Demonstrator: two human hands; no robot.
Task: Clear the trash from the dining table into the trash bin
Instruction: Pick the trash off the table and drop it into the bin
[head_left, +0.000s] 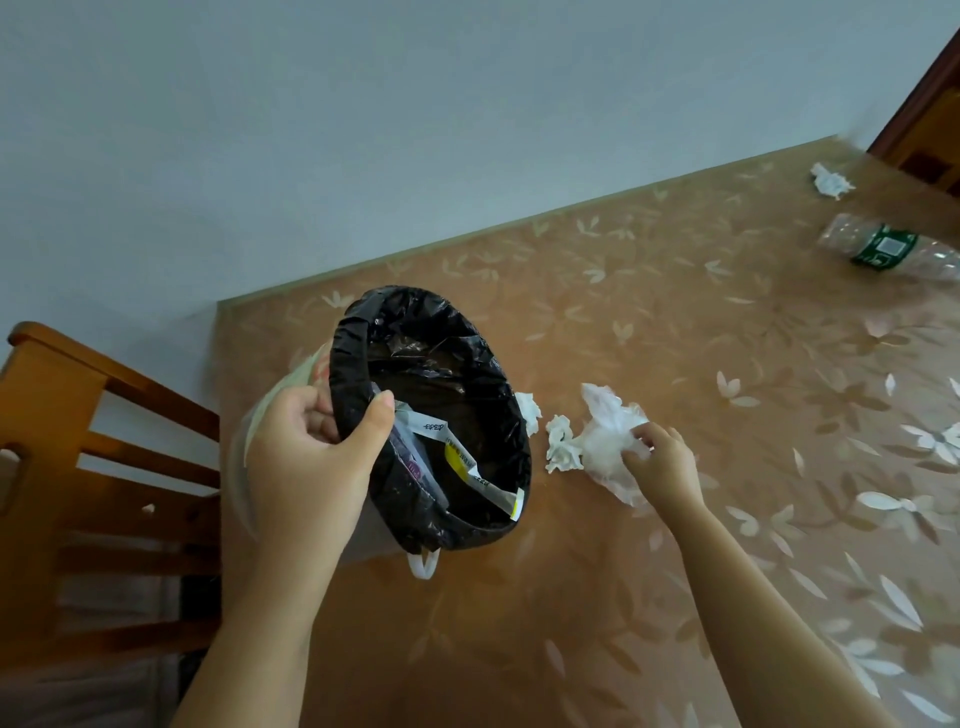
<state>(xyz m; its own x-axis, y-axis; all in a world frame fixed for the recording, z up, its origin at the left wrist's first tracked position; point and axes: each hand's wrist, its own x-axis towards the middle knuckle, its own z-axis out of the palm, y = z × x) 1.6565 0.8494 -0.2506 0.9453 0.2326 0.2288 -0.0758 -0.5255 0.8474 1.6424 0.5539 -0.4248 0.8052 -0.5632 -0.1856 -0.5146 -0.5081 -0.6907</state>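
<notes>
1. Beside the tilted trash bin, at the near corner of the surface: risk of the crumpled white plastic bag slipping loose, judged from a light fingertip pinch on thin film.
2. Could also have nudged the crumpled tissue touching it, or missed the bin's mouth.
3. Right hand grip: fingers curled together on the bag's edge, bag resting on the surface.
4. Left hand grip: clamped on the black-lined rim, thumb inside, bin tipped toward the trash.
5. Well apart, far side: plastic bottle and another tissue wad, not yet cleared.
</notes>
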